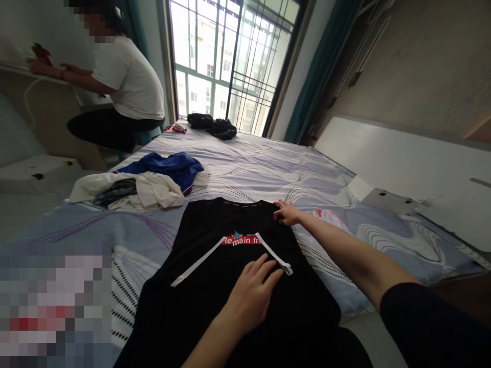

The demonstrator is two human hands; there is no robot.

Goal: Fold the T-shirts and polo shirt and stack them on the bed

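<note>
A black T-shirt (215, 306) with a red and white printed band across its chest lies spread on the bed, its neckline pointing away from me. Two white strips slant across it, and the right one (273, 254) ends in a small fold. My left hand (253, 291) rests on the shirt's middle, fingers stretched out just beside that fold. At the far right shoulder of the shirt, my right hand (287, 212) touches the edge with fingers apart and slightly bent. Neither hand visibly grips the cloth.
Blue clothing (169, 166) and cream clothing (157, 189) lie heaped at the left. Dark clothes (213, 125) sit by the window. A white box (391, 199) is on the right, near the headboard (402, 158). A person (128, 76) sits at a desk.
</note>
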